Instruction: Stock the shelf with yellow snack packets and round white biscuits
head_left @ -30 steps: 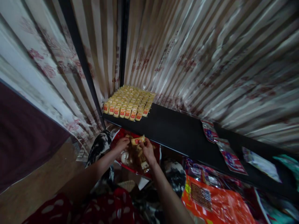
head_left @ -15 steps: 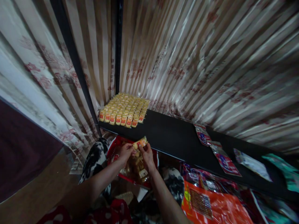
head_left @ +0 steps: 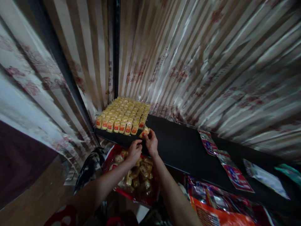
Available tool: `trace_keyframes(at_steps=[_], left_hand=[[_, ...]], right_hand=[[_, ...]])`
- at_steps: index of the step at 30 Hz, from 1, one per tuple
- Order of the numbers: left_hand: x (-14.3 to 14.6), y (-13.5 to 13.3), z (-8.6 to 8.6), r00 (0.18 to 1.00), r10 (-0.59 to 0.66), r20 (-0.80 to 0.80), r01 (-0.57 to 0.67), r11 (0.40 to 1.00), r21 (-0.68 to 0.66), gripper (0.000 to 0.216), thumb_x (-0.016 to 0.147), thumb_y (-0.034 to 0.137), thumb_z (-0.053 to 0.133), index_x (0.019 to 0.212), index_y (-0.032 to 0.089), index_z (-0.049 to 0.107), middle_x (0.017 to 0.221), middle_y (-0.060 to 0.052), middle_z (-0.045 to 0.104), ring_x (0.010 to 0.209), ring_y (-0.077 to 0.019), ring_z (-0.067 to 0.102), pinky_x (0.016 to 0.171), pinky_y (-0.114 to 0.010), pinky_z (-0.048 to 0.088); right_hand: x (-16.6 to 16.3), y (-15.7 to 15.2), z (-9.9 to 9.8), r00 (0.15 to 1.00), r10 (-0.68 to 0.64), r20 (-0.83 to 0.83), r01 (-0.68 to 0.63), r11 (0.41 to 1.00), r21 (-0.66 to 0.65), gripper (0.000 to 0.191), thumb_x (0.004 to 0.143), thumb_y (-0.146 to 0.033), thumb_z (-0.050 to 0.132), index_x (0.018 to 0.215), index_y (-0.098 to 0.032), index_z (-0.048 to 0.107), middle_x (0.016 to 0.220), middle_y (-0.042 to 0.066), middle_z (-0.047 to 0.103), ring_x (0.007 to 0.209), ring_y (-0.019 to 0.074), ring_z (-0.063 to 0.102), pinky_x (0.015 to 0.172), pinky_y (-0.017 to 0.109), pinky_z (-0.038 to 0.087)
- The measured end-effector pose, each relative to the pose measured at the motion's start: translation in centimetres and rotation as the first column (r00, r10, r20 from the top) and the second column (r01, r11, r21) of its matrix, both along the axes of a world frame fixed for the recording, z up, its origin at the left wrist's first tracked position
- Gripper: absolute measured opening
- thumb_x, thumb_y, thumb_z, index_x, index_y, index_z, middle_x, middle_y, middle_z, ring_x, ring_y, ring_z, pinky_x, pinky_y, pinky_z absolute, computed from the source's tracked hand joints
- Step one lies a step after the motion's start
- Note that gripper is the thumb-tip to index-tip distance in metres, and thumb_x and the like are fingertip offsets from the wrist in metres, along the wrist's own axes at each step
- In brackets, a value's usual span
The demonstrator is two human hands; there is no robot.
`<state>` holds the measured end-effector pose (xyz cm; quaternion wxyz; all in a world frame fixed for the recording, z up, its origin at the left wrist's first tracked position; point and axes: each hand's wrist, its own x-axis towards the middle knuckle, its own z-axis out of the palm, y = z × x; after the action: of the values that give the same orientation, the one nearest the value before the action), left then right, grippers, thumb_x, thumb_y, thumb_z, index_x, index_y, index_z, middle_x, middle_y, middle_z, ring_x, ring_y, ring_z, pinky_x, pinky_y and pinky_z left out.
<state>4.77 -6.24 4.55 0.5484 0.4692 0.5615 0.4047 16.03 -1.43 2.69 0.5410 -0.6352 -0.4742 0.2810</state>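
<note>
My right hand (head_left: 151,143) pinches a small wrapped snack cake (head_left: 144,132), yellow with a red label, at the front right corner of the stacked rows. Just to its left, my left hand (head_left: 135,153) has its fingers curled together, with nothing visible in them. Many similar wrapped cakes (head_left: 122,114) stand in tight rows on the black shelf (head_left: 174,142), labels facing front. Below my hands is a red bag (head_left: 127,194) holding more loose wrapped pieces (head_left: 138,175), partly covered by my left forearm.
Red and purple packets (head_left: 235,171) and a white packet (head_left: 266,177) lie along the shelf's right part, with a green packet (head_left: 289,172) beyond. An orange bag (head_left: 225,216) sits below. Striped sheeting (head_left: 188,62) hangs behind; a dark post (head_left: 116,47) stands at the corner.
My right hand has carried the snack cake up and forward to the shelf, beside the rows. My left hand has let go of it and moved slightly right. The view has shifted a little.
</note>
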Motion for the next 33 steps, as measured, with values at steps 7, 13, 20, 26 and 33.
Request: trace_keyframes(at_steps=[7, 13, 20, 26, 33], left_hand=[[0.8, 2.7, -1.1, 1.0, 0.008, 0.012, -0.009, 0.992, 0.124, 0.035, 0.082, 0.015, 0.046, 0.115, 0.019, 0.058, 0.129, -0.008, 0.053, 0.112, -0.0176, 0.055, 0.095, -0.034, 0.048], [0.7, 3.9, -2.5, 1.0, -0.016, -0.005, 0.017, 0.978, 0.209, 0.04, 0.082, 0.016, 0.046, 0.121, 0.017, 0.055, 0.137, -0.009, 0.049, 0.128, -0.0189, 0.043, 0.111, -0.037, 0.031], [0.7, 3.8, -3.3, 0.998, -0.057, 0.006, 0.054, 0.979, 0.198, 0.047, 0.087, 0.025, 0.042, 0.132, 0.011, 0.045, 0.142, -0.012, 0.042, 0.132, -0.0195, 0.038, 0.113, -0.038, 0.027], [0.8, 4.1, -3.3, 0.995, -0.094, 0.027, 0.086, 0.975, 0.205, 0.046, 0.089, 0.026, 0.04, 0.133, 0.014, 0.046, 0.144, -0.009, 0.041, 0.134, -0.0194, 0.035, 0.115, -0.038, 0.024], [0.3, 3.3, -2.2, 0.993, -0.049, -0.106, 0.079, 0.952, 0.296, 0.039, 0.085, 0.018, 0.043, 0.122, 0.014, 0.054, 0.133, -0.011, 0.052, 0.126, -0.019, 0.047, 0.109, -0.035, 0.034]], right_hand=[[-0.4, 3.4, -0.9, 0.99, -0.033, 0.14, 0.025, 0.998, 0.059, 0.042, 0.075, -0.033, 0.056, 0.116, -0.02, 0.056, 0.106, 0.007, 0.065, 0.095, 0.0211, 0.061, 0.086, 0.037, 0.048], [-1.2, 3.8, -1.2, 0.976, -0.052, 0.21, 0.04, 0.997, 0.062, 0.045, 0.076, -0.033, 0.054, 0.118, -0.017, 0.055, 0.109, 0.011, 0.06, 0.097, 0.0223, 0.058, 0.089, 0.039, 0.046], [-1.4, 3.2, -1.6, 0.99, -0.087, 0.113, 0.078, 0.994, 0.081, 0.038, 0.077, -0.035, 0.053, 0.111, -0.016, 0.053, 0.103, 0.01, 0.061, 0.092, 0.0205, 0.06, 0.084, 0.036, 0.048], [-1.2, 3.4, -1.9, 0.969, -0.107, 0.224, 0.088, 0.992, 0.092, 0.02, 0.078, -0.035, 0.051, 0.089, -0.018, 0.055, 0.088, 0.007, 0.059, 0.082, 0.0188, 0.056, 0.08, 0.035, 0.047], [-1.2, 2.4, -1.9, 0.963, -0.097, 0.25, 0.074, 0.992, 0.101, 0.027, 0.078, -0.037, 0.052, 0.095, -0.017, 0.057, 0.097, 0.01, 0.057, 0.091, 0.021, 0.054, 0.084, 0.038, 0.047]])
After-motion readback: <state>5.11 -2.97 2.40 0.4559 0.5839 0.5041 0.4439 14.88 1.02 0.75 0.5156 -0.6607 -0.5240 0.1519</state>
